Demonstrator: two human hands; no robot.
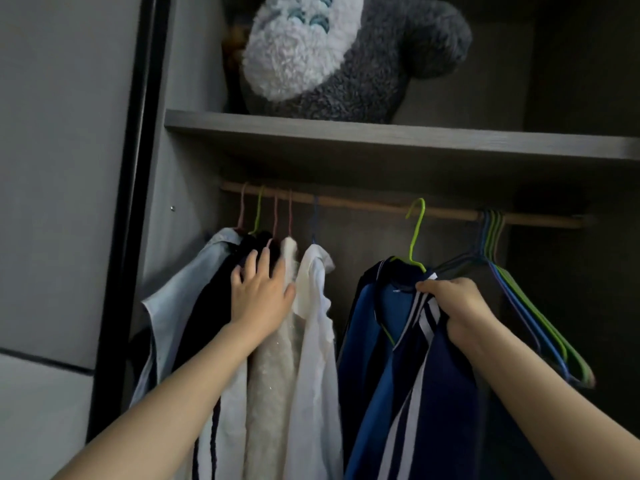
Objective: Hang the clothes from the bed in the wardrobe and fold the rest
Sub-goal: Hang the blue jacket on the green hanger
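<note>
Below the rail [363, 204], flat left hand [260, 296] presses hung clothes [313, 348]; right hand [459, 311] grips blue jacket [384, 382] beside spare hangers [535, 308].

I am looking into a wardrobe [187, 185] in a home, the kind you find in a bedroom. A wooden rail [363, 201] runs across it, and shirts [311, 341] hang from it on thin coloured hangers. A blue jacket [367, 341] with white stripes sits on a green hanger [414, 233]. More bare hangers [491, 233] hang at the right end of the rail. On the shelf [381, 136] above sits a big fluffy grey and white soft toy [329, 64].
</note>
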